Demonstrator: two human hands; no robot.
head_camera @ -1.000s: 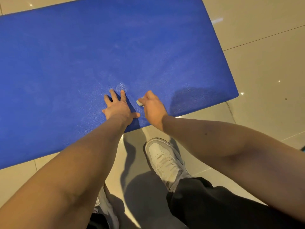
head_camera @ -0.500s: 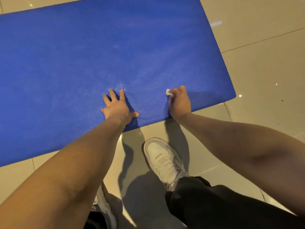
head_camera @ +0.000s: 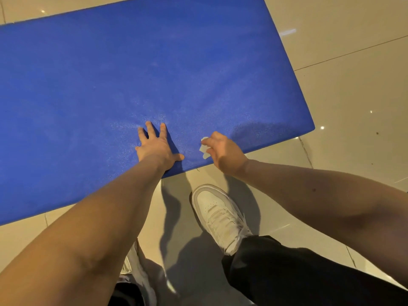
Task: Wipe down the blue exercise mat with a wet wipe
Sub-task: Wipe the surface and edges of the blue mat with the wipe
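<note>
Glossy beige floor tiles (head_camera: 353, 89) underfoot, blue exercise mat (head_camera: 154, 62) filling the upper frame.
At the bottom right, my black trouser leg (head_camera: 287, 272) and white shoe (head_camera: 218, 215) stand on the tiles just short of the mat's near edge. Above them, at centre, my left hand (head_camera: 156, 146) lies flat on the mat, fingers spread, thumb along the edge. Just right of it, my right hand (head_camera: 225, 151) curls its fingers round a small white wet wipe (head_camera: 204, 149), on or just over the mat.

An indoor room or hall: glossy beige floor tiles (head_camera: 353, 89) show small light reflections, and a blue mat (head_camera: 132, 74) lies flat on them. Home or gym is unclear.
</note>
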